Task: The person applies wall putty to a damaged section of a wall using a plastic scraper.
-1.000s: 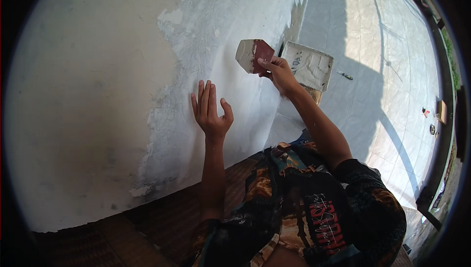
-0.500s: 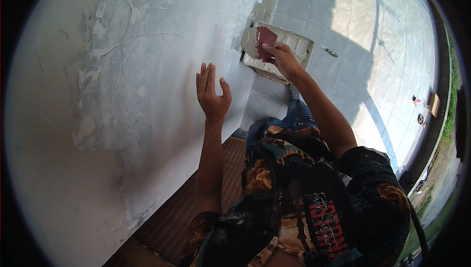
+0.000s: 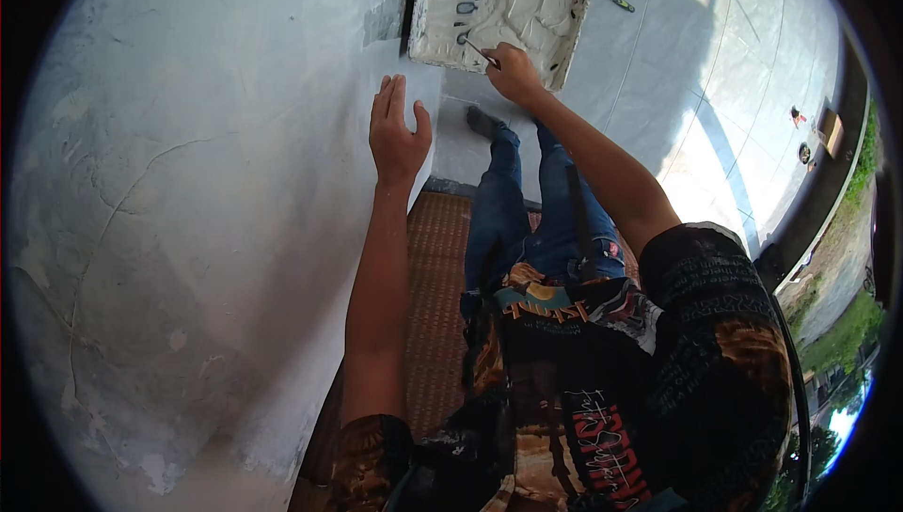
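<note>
My left hand (image 3: 399, 136) is held up beside the grey-white wall (image 3: 207, 211), fingers stretched out and thumb apart, with nothing in it. Whether its fingertips touch the wall I cannot tell. My right hand (image 3: 515, 75) pinches a putty scraper (image 3: 487, 57), seen almost edge-on over the near side of a rectangular tray (image 3: 576, 32). Thick off-white putty (image 3: 536, 4) fills the tray, with ridges and a few dark bare spots on the left. The wall has smoothed patches and thin curved ridges of filler.
A slim dark-and-yellow tool (image 3: 616, 1) lies on the grey tiled floor (image 3: 649, 51) right of the tray. My foot (image 3: 484, 122) is just below the tray, near the wall's base. A reddish-brown patterned surface (image 3: 437, 258) lies beneath me. Small items and a box (image 3: 830, 126) sit far right.
My right hand has lowered the scraper and turned it from face-on to edge-on at the tray. More of the putty shows as the view shifts. My left hand stays open by the wall.
</note>
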Motion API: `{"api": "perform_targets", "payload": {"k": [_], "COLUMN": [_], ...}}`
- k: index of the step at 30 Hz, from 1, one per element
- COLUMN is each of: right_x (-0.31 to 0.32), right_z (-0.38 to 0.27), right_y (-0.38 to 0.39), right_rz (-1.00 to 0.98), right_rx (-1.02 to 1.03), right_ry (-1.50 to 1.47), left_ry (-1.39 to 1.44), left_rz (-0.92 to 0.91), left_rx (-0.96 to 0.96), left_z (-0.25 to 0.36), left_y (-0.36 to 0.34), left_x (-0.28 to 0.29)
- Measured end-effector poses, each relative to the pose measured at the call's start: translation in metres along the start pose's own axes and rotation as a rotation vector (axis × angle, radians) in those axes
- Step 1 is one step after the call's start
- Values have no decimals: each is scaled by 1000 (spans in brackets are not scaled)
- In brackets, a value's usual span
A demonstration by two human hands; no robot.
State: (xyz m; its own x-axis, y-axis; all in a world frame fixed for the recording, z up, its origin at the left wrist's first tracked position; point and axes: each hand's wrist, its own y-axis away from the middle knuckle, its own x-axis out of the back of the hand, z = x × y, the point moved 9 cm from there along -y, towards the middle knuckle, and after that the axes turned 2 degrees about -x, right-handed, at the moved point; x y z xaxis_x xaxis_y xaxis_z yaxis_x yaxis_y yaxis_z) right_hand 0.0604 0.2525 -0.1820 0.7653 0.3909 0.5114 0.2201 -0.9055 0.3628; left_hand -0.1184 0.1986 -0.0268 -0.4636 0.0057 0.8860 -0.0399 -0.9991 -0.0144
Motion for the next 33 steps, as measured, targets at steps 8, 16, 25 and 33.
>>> {"api": "perform_targets", "payload": {"k": [8,16,25,33], "right_x": [-87,-96,-120,-162], "right_z": [17,-9,85,110], "right_y": [10,65,63,140], "right_rz": [-86,-164,166,248], "right_rx": [84,197,-898,-972], "right_ry": [452,417,-1543,-1661], "left_ry": [52,75,61,121], "left_rz": [-59,-101,-73,-75], "left_rx": [5,58,74,55], "left_z": [-4,-23,-24,-12], "left_y": [1,34,31,32], "left_x": [-36,-33,-18,-30]}}
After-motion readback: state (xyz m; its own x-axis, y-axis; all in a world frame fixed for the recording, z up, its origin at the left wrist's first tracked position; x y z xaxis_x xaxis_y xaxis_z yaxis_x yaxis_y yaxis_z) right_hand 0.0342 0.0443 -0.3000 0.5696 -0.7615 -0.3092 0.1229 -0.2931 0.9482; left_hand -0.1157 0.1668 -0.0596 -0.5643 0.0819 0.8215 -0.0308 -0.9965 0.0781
